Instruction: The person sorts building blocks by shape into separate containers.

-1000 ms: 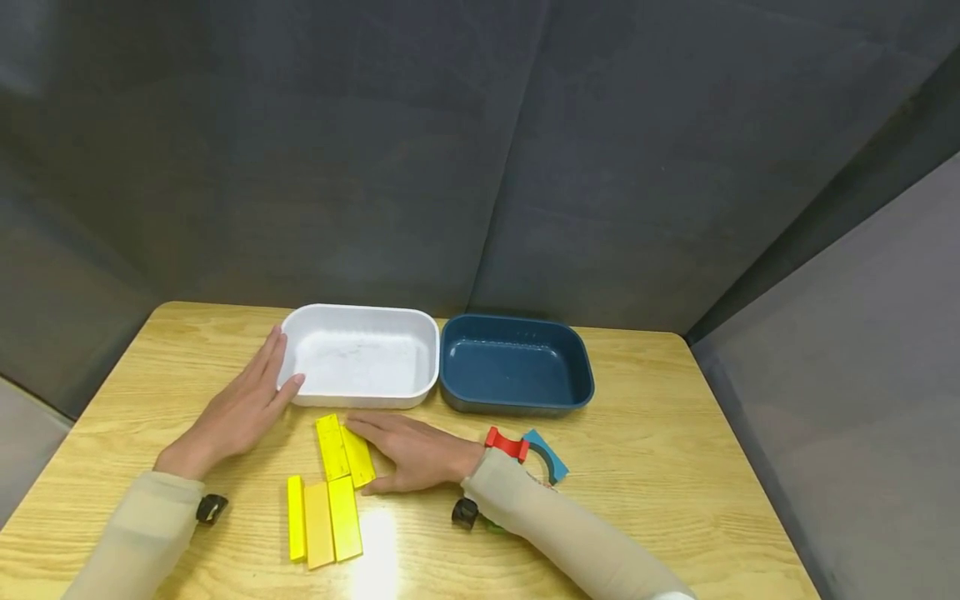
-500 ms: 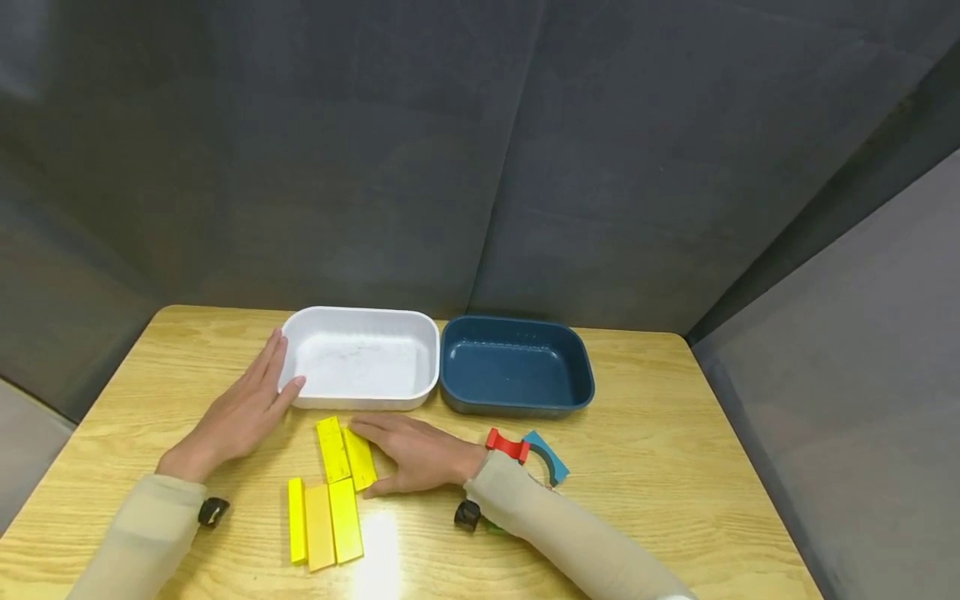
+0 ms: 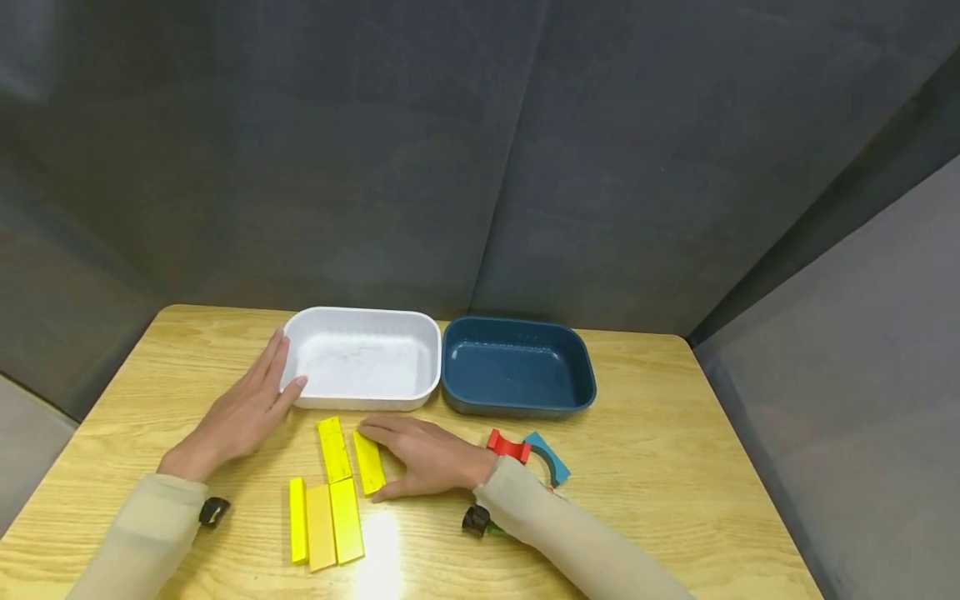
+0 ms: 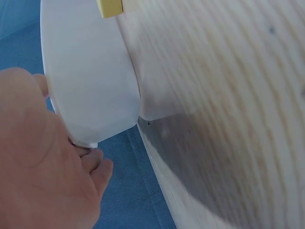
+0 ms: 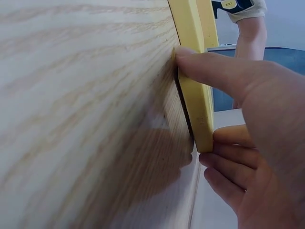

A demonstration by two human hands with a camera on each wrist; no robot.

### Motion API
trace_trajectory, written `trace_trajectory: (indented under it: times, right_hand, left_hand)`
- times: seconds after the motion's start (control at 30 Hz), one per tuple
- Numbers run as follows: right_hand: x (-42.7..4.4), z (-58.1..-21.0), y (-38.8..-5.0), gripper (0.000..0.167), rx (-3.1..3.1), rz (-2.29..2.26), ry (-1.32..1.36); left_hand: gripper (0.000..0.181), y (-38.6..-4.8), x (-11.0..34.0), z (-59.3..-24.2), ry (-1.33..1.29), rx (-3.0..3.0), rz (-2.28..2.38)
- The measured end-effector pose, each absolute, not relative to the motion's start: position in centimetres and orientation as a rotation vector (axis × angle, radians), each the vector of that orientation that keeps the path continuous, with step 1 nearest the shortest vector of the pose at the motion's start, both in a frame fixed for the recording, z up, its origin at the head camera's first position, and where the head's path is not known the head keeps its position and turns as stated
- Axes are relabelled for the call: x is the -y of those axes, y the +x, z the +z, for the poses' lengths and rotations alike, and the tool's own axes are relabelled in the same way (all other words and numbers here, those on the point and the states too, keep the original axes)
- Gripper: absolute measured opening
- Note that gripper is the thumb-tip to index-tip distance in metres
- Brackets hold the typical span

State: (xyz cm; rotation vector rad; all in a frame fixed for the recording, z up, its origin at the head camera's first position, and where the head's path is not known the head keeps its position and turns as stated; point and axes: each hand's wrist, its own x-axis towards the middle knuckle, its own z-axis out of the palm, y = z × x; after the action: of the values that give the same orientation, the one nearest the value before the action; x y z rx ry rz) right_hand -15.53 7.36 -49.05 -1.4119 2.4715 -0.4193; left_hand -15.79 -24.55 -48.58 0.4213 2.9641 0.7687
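My left hand (image 3: pixel 228 421) lies with nearly straight fingers along the left end of the white tray (image 3: pixel 360 402), its thumb at the near left corner. In the left wrist view, the hand (image 4: pixel 43 157) touches the end of the tray (image 4: pixel 90 67). My right hand (image 3: pixel 431 458) holds a yellow block (image 3: pixel 368 462) by its two ends, on the table. The right wrist view shows the thumb and fingers of that hand (image 5: pixel 267 129) pinching the block (image 5: pixel 193 102). To its left is another yellow block (image 3: pixel 333 450), separated by a narrow gap.
Nearer the front edge stand a narrow yellow block (image 3: pixel 297 521), an orange-yellow block (image 3: pixel 320 529) and a wide yellow one (image 3: pixel 347 521). A dark blue tray (image 3: pixel 517 410) adjoins the white one. Red (image 3: pixel 508 446) and blue (image 3: pixel 551 458) arched blocks lie by the right forearm, which partly hides a green piece.
The right hand has shifted slightly to the right with its yellow block, opening a gap from the neighbouring yellow block. My left hand stays at the white tray.
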Motion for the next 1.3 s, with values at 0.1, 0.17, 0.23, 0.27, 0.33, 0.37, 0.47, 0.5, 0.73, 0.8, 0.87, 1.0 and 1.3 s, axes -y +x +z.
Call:
trace_trajectory:
  times: [0.1, 0.17, 0.23, 0.27, 0.33, 0.37, 0.47, 0.5, 0.73, 0.8, 0.87, 1.0, 1.3]
  right_hand:
    - [-7.6, -48.9, -15.4, 0.094, -2.472, -0.435, -1.395]
    - [-7.7, -48.6, -15.3, 0.094, -2.468, -0.443, -1.383]
    - [-7.7, -48.5, -15.2, 0.095, -2.466, -0.448, -1.376]
    - [-7.8, -48.4, -15.1, 0.095, -2.466, -0.454, -1.371]
    - [-7.9, -48.4, -15.0, 0.095, -2.470, -0.460, -1.365]
    - [-8.0, -48.4, -15.0, 0.095, -2.474, -0.462, -1.366]
    - [-8.2, -48.5, -14.9, 0.096, -2.486, -0.473, -1.375]
    - [-8.3, -48.5, -14.9, 0.096, -2.490, -0.474, -1.380]
    - [-8.9, -47.9, -14.6, 0.096, -2.519, -0.495, -1.396]
    - [-9.1, -47.7, -14.6, 0.097, -2.527, -0.502, -1.397]
    - [-9.3, -47.6, -14.6, 0.097, -2.537, -0.504, -1.398]
    - [-9.6, -47.3, -14.5, 0.098, -2.562, -0.518, -1.406]
    - [-10.0, -46.1, -14.6, 0.099, -2.609, -0.542, -1.475]
  left_hand:
    - [0.083, -15.8, 24.5, -48.5, 0.423, -2.958, 0.767]
    - [0.083, -15.8, 24.5, -48.5, 0.421, -2.955, 0.765]
    - [0.083, -15.9, 24.5, -48.5, 0.421, -2.955, 0.763]
    - [0.083, -15.9, 24.5, -48.5, 0.419, -2.956, 0.760]
    - [0.083, -15.9, 24.5, -48.6, 0.416, -2.952, 0.764]
    - [0.083, -15.8, 24.5, -48.6, 0.416, -2.951, 0.767]
    - [0.083, -15.8, 24.5, -48.6, 0.415, -2.950, 0.768]
    - [0.083, -15.8, 24.5, -48.6, 0.415, -2.949, 0.768]
    - [0.083, -16.0, 24.5, -48.6, 0.427, -2.959, 0.755]
    - [0.083, -16.1, 24.5, -48.6, 0.433, -2.961, 0.756]
    - [0.083, -16.1, 24.5, -48.6, 0.432, -2.962, 0.757]
    - [0.083, -16.0, 24.5, -48.6, 0.428, -2.960, 0.762]
    - [0.084, -16.1, 24.5, -48.5, 0.420, -2.956, 0.765]
